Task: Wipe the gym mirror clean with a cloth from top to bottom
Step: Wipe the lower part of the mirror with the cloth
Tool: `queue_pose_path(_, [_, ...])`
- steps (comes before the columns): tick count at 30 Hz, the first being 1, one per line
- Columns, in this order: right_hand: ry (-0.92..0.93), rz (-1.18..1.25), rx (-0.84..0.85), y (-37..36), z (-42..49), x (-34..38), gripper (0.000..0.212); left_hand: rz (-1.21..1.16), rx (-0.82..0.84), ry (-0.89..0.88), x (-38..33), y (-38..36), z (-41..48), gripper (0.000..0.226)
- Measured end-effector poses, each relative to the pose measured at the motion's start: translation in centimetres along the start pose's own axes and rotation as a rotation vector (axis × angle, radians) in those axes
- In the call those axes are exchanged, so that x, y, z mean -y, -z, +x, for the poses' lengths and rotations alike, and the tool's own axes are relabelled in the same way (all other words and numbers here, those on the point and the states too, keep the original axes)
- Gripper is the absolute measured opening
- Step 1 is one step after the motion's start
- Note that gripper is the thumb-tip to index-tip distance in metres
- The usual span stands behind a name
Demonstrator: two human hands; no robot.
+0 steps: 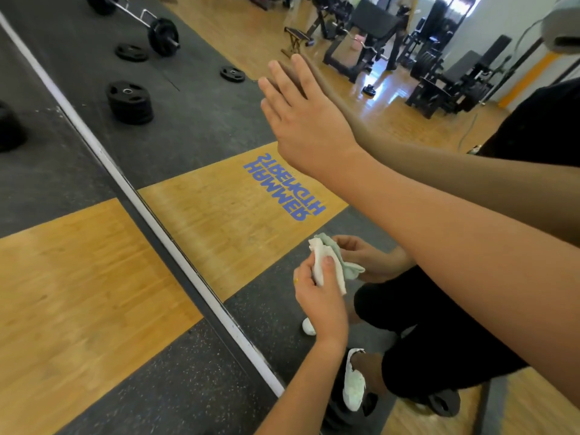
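The gym mirror point(213, 130) fills the right of the view, and its white bottom strip point(150, 221) runs diagonally along the floor. My right hand point(304, 127) lies flat with straight fingers against the glass, meeting its own reflection. Lower down, my left hand point(317, 293) grips a crumpled white cloth point(323, 262) and holds it against the glass just above the strip. The cloth's reflection looks pale green, with the reflected hand behind it.
Black rubber and wooden floor panels point(78, 293) lie left of the strip, with a dark weight plate point(6, 127) at the far left edge. The glass reflects stacked plates, a barbell, benches and machines, plus my bent legs and white shoes.
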State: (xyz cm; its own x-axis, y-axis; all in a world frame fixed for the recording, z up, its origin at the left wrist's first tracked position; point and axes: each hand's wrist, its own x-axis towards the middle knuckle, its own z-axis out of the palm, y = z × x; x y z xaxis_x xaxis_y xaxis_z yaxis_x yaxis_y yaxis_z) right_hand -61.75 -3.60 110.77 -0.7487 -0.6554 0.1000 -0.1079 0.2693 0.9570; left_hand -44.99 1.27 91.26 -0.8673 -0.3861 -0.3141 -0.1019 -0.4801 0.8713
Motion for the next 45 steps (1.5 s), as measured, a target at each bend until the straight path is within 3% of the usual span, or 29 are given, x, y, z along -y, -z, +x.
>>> queue_pose_path(6, [0.003, 0.004, -0.037, 0.7, -0.3, -0.2, 0.064, 0.033, 0.089, -0.009, -0.2, 0.9, 0.5, 0.016])
queue_pose_path(9, [0.019, 0.118, -0.069, 1.5, -2.5, 0.7, 0.064, 0.098, 0.098, -0.019, 0.2, 0.9, 0.9, 0.015])
queue_pose_path(14, [-0.023, 0.314, 0.023, 3.4, -15.0, 1.8, 0.056, 0.119, 0.072, -0.037, 0.8, 0.6, 0.9, 0.019])
queue_pose_path(21, [-0.100, 0.254, 0.163, 4.4, -30.3, -1.8, 0.061, 0.102, -0.002, -0.044, 1.6, -0.5, 0.8, 0.024])
queue_pose_path(33, [-0.041, 0.126, 0.197, 3.3, -31.1, -1.1, 0.068, 0.138, 0.095, -0.089, 1.8, 0.2, -0.6, 0.009])
queue_pose_path(38, [-0.055, 0.125, 0.155, 2.9, -31.2, -1.1, 0.063, 0.116, 0.014, -0.194, -1.2, -0.1, 4.0, 0.021])
queue_pose_path(45, [-0.070, 0.145, 0.149, 3.1, -31.2, -1.1, 0.061, 0.097, -0.021, -0.230, 0.5, -0.5, 4.3, 0.010])
